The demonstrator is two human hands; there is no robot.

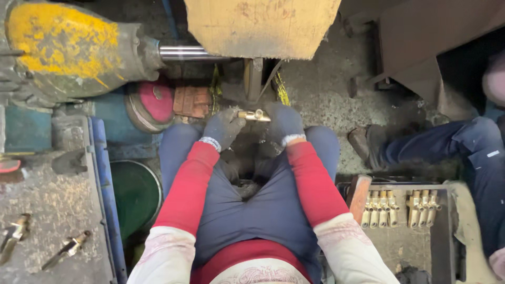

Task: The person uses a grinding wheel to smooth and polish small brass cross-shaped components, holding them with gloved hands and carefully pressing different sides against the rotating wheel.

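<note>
Presently, findings as follows.
Brass fitting: held level between both hands, just below the grinding wheel, above the knees.
Left hand: gloved, closed on the fitting's left end.
Right hand: gloved, gripping the right end, apparently steadying it.
Tray: right of the fitting, well apart, rows of brass pieces.
Room: tight; machine housing left, co-worker's leg right.

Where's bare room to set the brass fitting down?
Free: the gritty bench left of the blue rail, above the two loose fittings, and the tray floor below its brass rows. Crowded: around both hands at the wheel.
</note>
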